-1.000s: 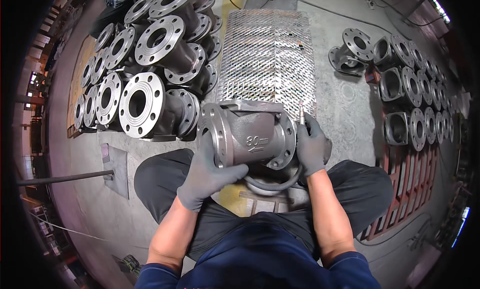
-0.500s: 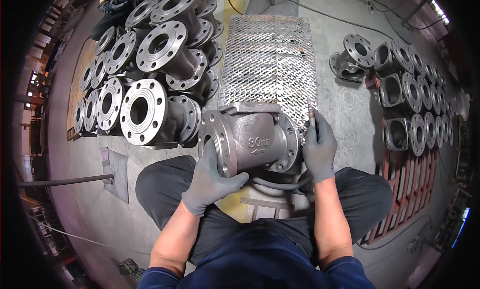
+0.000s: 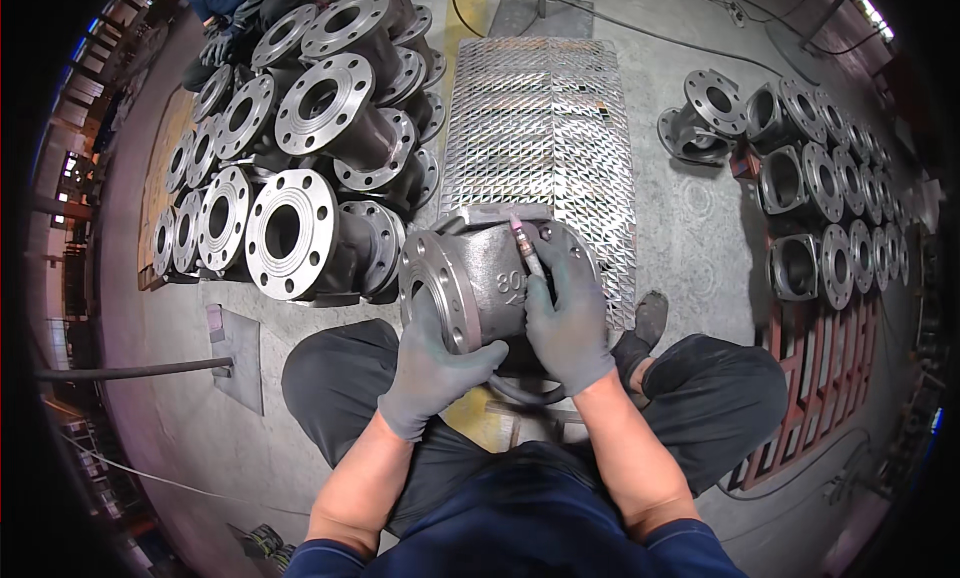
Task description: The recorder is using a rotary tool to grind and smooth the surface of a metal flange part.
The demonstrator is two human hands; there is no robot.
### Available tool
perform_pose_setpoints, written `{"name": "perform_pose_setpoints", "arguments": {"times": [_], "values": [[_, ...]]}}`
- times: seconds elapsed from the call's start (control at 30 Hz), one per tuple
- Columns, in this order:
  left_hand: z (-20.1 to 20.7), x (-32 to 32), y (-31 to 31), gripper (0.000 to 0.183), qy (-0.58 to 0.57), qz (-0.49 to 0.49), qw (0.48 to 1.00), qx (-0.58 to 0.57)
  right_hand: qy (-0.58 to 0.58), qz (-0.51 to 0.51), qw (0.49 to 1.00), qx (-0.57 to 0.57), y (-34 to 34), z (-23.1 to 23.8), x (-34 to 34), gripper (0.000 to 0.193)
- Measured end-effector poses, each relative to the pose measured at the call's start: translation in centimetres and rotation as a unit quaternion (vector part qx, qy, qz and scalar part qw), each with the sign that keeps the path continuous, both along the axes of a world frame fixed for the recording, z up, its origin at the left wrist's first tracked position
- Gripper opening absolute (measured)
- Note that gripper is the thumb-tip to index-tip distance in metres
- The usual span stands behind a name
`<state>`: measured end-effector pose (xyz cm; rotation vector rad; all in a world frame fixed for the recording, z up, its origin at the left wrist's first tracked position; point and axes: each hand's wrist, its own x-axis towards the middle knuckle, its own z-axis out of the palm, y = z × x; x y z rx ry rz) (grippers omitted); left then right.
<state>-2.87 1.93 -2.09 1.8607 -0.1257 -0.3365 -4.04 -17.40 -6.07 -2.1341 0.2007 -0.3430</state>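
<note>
A grey cast-metal valve body [image 3: 482, 263] with round flanges lies on its side in front of me. My left hand [image 3: 432, 363], in a grey glove, grips its left flange, with fingers at the bore and the thumb along the underside. My gloved right hand [image 3: 572, 318] is closed round a slim die grinder [image 3: 527, 248] with a pink tip. That tip is at the edge of the valve's flat upper opening; I cannot tell if it touches. My right hand partly covers the body and its right flange. A dark hose loops beneath the hand.
Stacked flanged valve bodies [image 3: 290, 233] stand close on my left. More castings [image 3: 825, 183] line the right, by a red slatted frame [image 3: 815, 378]. A textured metal plate [image 3: 500, 128] lies ahead. Another person's gloved hand [image 3: 215, 50] shows at the far left. Cables cross the floor.
My right hand has moved left with the grinder, from beside the right flange to over the valve body. My left hand keeps its hold. At the far left, the other person shows more.
</note>
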Motion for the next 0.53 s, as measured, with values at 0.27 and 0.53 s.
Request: {"name": "perform_pose_setpoints", "arguments": {"times": [0.27,0.53], "values": [[0.6,0.4,-0.3,0.077,0.06,0.017,0.998,-0.022,-0.026,-0.025,0.996,-0.08,2.3,0.1,0.5,0.037],[0.2,0.4,0.0,0.075,-0.008,0.013,1.0,-0.007,-0.009,-0.024,0.999,-0.028,1.7,-1.3,1.0,0.045]]}}
